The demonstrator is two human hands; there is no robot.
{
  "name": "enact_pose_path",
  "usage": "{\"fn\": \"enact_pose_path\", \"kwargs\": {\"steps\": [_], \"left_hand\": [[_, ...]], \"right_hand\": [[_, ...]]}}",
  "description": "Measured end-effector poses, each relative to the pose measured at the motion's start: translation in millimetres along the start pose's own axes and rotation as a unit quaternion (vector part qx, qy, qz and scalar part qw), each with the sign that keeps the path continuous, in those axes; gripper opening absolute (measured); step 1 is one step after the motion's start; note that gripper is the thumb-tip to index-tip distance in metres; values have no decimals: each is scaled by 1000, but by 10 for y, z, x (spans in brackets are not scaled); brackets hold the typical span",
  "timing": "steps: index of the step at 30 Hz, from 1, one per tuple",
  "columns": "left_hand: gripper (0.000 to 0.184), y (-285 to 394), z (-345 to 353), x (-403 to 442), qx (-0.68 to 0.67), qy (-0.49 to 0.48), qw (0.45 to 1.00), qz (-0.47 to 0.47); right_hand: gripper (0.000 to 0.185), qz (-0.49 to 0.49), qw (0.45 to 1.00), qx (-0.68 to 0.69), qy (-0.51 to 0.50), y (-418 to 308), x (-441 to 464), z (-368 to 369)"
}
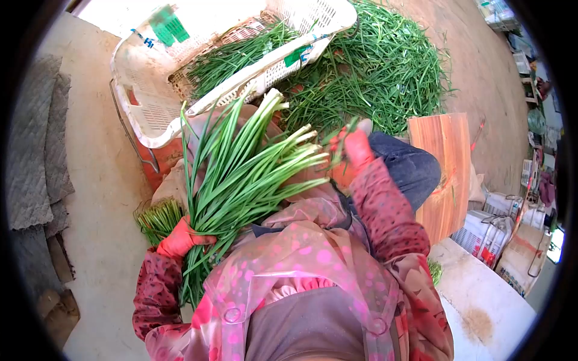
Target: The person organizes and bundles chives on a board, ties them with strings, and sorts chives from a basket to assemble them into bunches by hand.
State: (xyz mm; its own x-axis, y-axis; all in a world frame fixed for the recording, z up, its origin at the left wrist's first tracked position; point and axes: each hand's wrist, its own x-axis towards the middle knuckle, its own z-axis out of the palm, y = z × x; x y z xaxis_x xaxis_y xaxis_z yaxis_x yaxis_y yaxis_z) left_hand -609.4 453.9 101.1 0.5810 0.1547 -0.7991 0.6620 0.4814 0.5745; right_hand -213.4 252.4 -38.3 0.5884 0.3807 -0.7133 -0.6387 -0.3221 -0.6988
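A large bundle of garlic chives (241, 174) lies across my lap, its pale root ends fanned out toward the upper right. My left hand (183, 237), in a red glove, is wrapped around the leafy lower part of the bundle. Just right of the root ends is my red-gloved right hand (355, 147), its fingers closed with a few thin green leaves among them; the hand is slightly blurred. A see-through spotted apron (307, 246) covers my front. By my left hand sits a tight bunch of cut green stalks (158, 219).
In front stands a white plastic basket (135, 114) holding more chives. A wide heap of loose green leaves (385, 66) covers the ground beyond. To my right is a wooden board (442, 174), with packed bundles (484, 234) behind it. Grey quilted mats (36, 138) lie at far left.
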Motion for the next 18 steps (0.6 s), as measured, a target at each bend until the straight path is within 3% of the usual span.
{"fn": "enact_pose_path", "kwargs": {"steps": [1,3,5,6,7,9,10,12,14,15,17,18], "left_hand": [[40,-19,-37,30,9,-24,1000,-2],[40,42,-54,87,39,-25,998,30],[44,58,-147,160,44,-73,996,24],[47,100,-186,171,32,-89,995,-35],[47,151,-175,178,32,-89,995,-34],[48,233,-139,188,5,-100,993,-57],[48,236,-157,191,4,-98,993,-59],[48,231,-191,213,17,-116,991,-70],[47,245,-194,218,12,-125,990,-66],[46,240,-196,231,10,-136,989,-62],[46,232,-244,294,24,-159,985,-65],[47,220,-256,320,40,-178,981,-67]], "right_hand": [[19,17,998,-64,6,-155,111,-91],[27,-60,980,-111,-154,-433,213,-65],[41,-95,921,-199,-322,-756,57,323],[47,-63,906,-197,-370,-823,-74,530],[52,-32,887,-193,-418,-822,-180,720],[48,-57,814,-186,-547,-576,-142,980],[45,-50,809,-168,-561,-565,-278,1072],[39,-287,798,-141,-511,-601,-579,1068],[36,-70,839,-54,-538,-466,-489,956],[35,-183,823,-135,-521,-480,-512,867],[45,-93,864,-145,-473,-390,-479,698],[45,-53,894,-63,-440,-406,-602,664]]}}
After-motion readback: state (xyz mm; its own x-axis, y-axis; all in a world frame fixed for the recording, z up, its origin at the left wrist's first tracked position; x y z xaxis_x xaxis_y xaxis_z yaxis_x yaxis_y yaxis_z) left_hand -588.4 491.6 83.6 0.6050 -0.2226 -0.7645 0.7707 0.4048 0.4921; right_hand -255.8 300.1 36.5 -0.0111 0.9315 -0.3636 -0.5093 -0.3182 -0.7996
